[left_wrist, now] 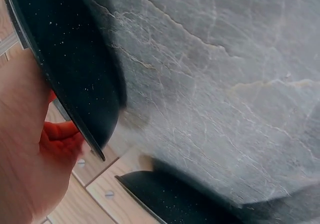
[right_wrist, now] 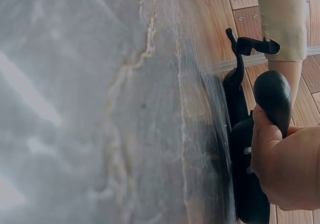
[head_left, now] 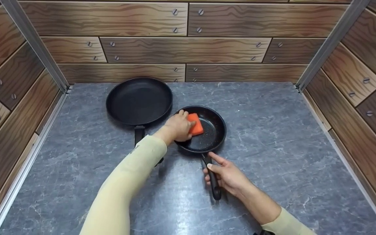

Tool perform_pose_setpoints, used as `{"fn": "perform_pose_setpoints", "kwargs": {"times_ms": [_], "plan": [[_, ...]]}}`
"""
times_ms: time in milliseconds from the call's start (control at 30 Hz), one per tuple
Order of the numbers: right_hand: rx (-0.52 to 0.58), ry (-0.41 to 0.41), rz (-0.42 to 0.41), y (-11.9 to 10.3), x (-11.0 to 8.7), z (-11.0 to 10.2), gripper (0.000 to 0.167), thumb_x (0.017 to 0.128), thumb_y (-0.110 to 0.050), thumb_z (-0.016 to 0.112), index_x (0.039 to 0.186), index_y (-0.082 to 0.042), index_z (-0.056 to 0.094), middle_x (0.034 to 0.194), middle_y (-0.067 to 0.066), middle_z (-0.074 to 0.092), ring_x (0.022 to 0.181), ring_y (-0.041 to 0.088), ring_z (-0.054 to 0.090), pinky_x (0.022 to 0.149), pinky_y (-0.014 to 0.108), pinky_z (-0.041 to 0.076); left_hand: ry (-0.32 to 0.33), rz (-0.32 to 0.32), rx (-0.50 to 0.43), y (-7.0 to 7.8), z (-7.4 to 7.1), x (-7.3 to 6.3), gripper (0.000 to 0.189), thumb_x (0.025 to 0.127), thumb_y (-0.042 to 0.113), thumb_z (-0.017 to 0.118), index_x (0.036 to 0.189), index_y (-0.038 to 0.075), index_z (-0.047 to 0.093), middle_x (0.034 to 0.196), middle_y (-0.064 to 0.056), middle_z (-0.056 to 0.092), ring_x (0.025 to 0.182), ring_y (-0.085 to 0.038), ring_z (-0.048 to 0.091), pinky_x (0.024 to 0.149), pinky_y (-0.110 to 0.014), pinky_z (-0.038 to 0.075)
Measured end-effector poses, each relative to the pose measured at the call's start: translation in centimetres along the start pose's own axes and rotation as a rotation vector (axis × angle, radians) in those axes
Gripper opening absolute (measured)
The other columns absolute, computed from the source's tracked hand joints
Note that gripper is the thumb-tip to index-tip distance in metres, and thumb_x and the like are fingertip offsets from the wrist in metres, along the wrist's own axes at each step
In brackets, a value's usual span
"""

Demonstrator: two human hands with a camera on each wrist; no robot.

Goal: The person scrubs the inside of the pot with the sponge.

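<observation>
A small black speckled frying pan point(head_left: 212, 138) sits near the middle of the table. Inside it, my left hand point(head_left: 179, 125) grips an orange sponge point(head_left: 196, 124) over the pan's left side. My right hand point(head_left: 232, 178) holds the pan's black handle point(head_left: 213, 182), thumb on top and the other fingers at its side and underneath. In the left wrist view the pan's wall point(left_wrist: 75, 59) stands beside the left hand, hiding most of the sponge. The right wrist view shows the handle's end point(right_wrist: 272, 97) above the right hand point(right_wrist: 285, 164).
A larger black frying pan point(head_left: 139, 101) lies at the back left, its handle point(head_left: 139, 134) partly behind my left forearm. The grey marble-look tabletop point(head_left: 282, 140) runs to wood-plank panels point(head_left: 142, 49) at the back and both sides, with metal rails point(head_left: 333, 42) at the corners.
</observation>
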State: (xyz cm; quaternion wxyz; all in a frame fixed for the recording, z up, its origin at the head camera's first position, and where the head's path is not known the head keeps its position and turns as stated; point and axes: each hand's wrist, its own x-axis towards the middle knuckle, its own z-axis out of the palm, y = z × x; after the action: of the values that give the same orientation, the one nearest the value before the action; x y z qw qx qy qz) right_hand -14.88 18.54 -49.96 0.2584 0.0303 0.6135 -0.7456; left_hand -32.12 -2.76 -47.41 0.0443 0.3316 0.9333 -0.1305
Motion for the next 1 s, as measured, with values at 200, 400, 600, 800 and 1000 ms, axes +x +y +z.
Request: {"fn": "perform_pose_setpoints", "kwargs": {"times_ms": [200, 400, 600, 800, 1000], "plan": [[0.007, -0.006, 0.004, 0.0, 0.1, 0.0, 0.072, 0.109, -0.005, 0.051, 0.170, -0.003, 0.012, 0.097, 0.010, 0.070, 0.074, 0.013, 0.070, 0.075, 0.033, 0.063, 0.005, 0.024, -0.069, 0.1, 0.0, -0.7, 0.050, 0.100, 0.044, 0.066, 0.143, 0.017, 0.067, 0.127, -0.022, 0.057, 0.119, -0.038, 0.050, 0.101, -0.048, 0.050], [-0.012, -0.004, 0.008, -0.1, 0.1, -0.1, 0.071, 0.109, -0.007, 0.051, 0.170, -0.003, 0.014, 0.100, 0.011, 0.070, 0.075, 0.013, 0.069, 0.075, 0.033, 0.062, 0.005, 0.069, -0.088, -0.1, -0.1, -1.2, 0.052, 0.102, 0.046, 0.066, 0.145, 0.018, 0.066, 0.128, -0.023, 0.061, 0.123, -0.041, 0.053, 0.107, -0.048, 0.047], [-0.012, 0.005, 0.020, -0.2, 0.1, -0.1, 0.071, 0.109, -0.007, 0.052, 0.170, -0.004, 0.015, 0.102, 0.013, 0.070, 0.076, 0.014, 0.070, 0.075, 0.034, 0.062, -0.003, 0.107, -0.147, -0.1, -0.4, -1.7, 0.050, 0.102, 0.050, 0.066, 0.139, 0.017, 0.071, 0.119, -0.022, 0.062, 0.118, -0.042, 0.056, 0.106, -0.048, 0.048], [-0.018, 0.004, 0.034, -0.2, 0.1, -0.2, 0.071, 0.109, -0.008, 0.052, 0.170, -0.005, 0.016, 0.103, 0.014, 0.070, 0.076, 0.015, 0.070, 0.075, 0.034, 0.063, -0.028, 0.140, -0.184, 0.0, -0.6, -2.0, 0.053, 0.102, 0.051, 0.067, 0.143, 0.019, 0.069, 0.119, -0.022, 0.064, 0.121, -0.044, 0.056, 0.109, -0.047, 0.045], [-0.026, 0.008, 0.047, -0.2, 0.1, -0.2, 0.070, 0.110, -0.009, 0.052, 0.170, -0.006, 0.017, 0.105, 0.015, 0.070, 0.077, 0.015, 0.071, 0.075, 0.035, 0.063, -0.055, 0.138, -0.227, 0.3, -0.5, -2.1, 0.056, 0.102, 0.051, 0.067, 0.149, 0.022, 0.065, 0.127, -0.024, 0.063, 0.130, -0.047, 0.053, 0.114, -0.047, 0.042]]}}
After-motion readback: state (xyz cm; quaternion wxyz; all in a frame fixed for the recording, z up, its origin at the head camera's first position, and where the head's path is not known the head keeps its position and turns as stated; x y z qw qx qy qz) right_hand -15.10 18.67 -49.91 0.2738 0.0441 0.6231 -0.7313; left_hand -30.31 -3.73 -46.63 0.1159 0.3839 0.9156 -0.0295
